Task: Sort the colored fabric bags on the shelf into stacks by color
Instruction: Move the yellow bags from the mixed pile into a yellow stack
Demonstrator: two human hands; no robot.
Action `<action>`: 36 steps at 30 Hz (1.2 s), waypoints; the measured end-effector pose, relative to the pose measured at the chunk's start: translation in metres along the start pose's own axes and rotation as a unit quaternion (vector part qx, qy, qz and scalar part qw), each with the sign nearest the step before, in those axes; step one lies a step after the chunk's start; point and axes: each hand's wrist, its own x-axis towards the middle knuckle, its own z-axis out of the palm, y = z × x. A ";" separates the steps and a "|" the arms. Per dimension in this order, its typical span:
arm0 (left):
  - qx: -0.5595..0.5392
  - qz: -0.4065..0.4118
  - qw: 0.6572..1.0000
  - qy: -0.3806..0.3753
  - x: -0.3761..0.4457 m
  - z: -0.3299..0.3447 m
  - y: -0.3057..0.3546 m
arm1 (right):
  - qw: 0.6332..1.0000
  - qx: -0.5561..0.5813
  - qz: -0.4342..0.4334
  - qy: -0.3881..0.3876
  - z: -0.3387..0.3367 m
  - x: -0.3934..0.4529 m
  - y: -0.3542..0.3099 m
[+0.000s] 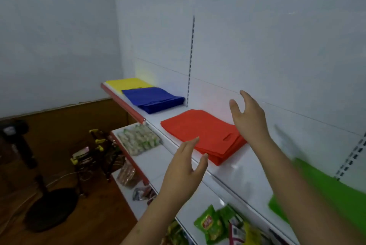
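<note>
On the white top shelf (233, 167) lie flat stacks of fabric bags: yellow bags (122, 83) at the far left, blue bags (152, 99) beside them, red bags (200, 130) in the middle, green bags (320, 183) at the right, partly behind my right forearm. My left hand (184, 167) hovers open at the front edge of the red stack, fingers straight. My right hand (247, 114) hovers open above the red stack's rear right corner. Neither hand holds anything.
Lower shelves carry snack packets: a white-green pack (138, 138), brown packs (127, 175) and green packets (212, 223). A fan base (51, 209) and a small cart with yellow parts (93, 151) stand on the wooden floor at left. The white back panel rises behind the shelf.
</note>
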 end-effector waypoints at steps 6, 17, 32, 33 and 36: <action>0.023 -0.034 0.999 0.001 0.045 -0.069 -0.080 | 1.000 0.012 0.008 -0.016 0.108 0.046 -0.049; 0.074 -0.063 0.995 0.012 0.186 -0.155 -0.252 | 0.997 0.063 0.014 -0.038 0.343 0.190 -0.107; 0.102 -0.092 0.990 0.012 0.451 -0.278 -0.474 | 0.994 0.000 0.082 -0.076 0.621 0.410 -0.151; 0.097 -0.089 0.991 0.008 0.465 -0.281 -0.489 | 0.993 -0.013 0.091 -0.075 0.633 0.418 -0.148; 0.084 -0.081 0.993 -0.008 0.506 -0.291 -0.541 | 0.989 -0.046 0.123 -0.069 0.666 0.439 -0.133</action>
